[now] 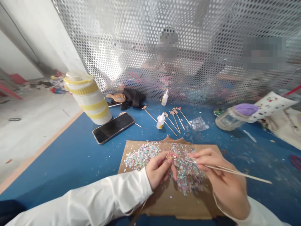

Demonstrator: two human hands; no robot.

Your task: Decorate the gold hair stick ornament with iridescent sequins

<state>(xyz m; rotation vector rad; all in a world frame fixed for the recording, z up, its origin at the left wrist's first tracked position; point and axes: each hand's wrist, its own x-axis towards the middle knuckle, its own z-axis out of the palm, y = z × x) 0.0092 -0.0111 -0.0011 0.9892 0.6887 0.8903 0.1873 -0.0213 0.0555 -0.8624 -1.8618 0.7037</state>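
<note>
Blue table (pixel 54 175), six o'clock: my left hand (pixel 157 169) pinches a fragile-looking glittery piece (pixel 171 155); my right hand (pixel 225 179) grips a light, stiff stick (pixel 235 171) above loose sequins (pixel 185 172).

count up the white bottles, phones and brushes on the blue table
small white squeeze bottles: 2
yellow-banded white bottle: 1
smartphone: 1
wooden hairbrush: 1
total: 5
</note>
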